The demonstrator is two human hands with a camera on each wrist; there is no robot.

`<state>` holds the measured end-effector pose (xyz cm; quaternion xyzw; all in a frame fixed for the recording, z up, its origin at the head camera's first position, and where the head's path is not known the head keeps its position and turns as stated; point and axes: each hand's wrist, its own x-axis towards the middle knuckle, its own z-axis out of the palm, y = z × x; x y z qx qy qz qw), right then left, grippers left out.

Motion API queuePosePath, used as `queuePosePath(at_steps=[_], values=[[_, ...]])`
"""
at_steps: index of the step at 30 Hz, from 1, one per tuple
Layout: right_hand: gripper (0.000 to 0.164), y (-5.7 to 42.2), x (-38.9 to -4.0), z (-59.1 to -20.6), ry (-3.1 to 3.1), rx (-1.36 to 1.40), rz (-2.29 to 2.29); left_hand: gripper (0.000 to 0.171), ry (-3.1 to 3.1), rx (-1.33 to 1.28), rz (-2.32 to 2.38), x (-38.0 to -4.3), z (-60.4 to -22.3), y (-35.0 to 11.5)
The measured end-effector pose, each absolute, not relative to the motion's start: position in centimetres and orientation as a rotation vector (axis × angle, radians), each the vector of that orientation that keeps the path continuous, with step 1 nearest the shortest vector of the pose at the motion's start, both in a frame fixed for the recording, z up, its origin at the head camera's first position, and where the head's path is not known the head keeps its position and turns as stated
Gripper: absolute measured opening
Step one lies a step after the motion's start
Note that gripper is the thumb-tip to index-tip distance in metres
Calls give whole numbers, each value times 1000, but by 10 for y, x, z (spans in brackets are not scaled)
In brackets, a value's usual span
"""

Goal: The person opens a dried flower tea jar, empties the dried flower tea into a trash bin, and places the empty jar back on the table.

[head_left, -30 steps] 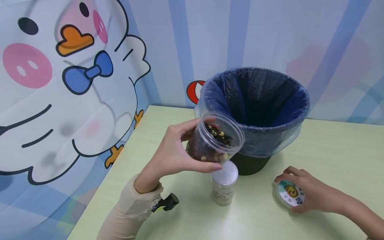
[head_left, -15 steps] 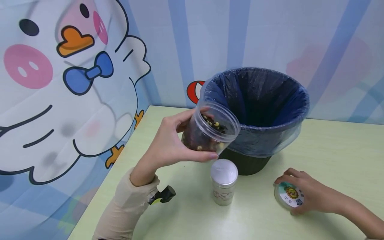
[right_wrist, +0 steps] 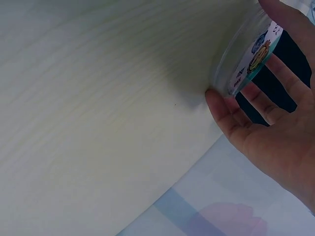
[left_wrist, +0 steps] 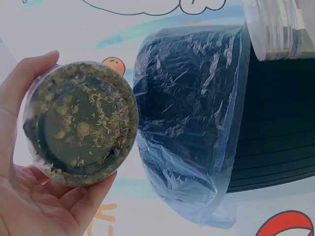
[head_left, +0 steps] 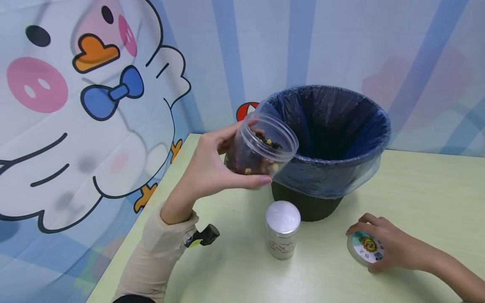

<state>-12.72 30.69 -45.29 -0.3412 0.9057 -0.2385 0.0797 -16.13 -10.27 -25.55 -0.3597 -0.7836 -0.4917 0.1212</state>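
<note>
Holding | left hand [head_left: 206, 168] aloft, curled round jar [head_left: 251, 158] (tilted) | right hand [head_left: 399, 246] low, pinching lid [head_left: 364, 249]

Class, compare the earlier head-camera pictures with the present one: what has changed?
The left hand has carried the tilted clear jar upward and slightly left in the picture, uncovering the whole top of the silver canister. Nothing was newly grasped or released. The right hand still holds the round lid; canister and bin stayed put.
</note>
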Motion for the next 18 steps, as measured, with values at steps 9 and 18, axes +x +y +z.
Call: queuePosePath(at_steps=[9, 18], values=[[78, 309, -125, -458, 2737, -1033, -690, 82, -2315, -1011, -1446, -171, -248, -103], [81, 311, -125, -457, 2689, -1015, -701, 77, -2351, -966, -1423, -178, -241, -104]])
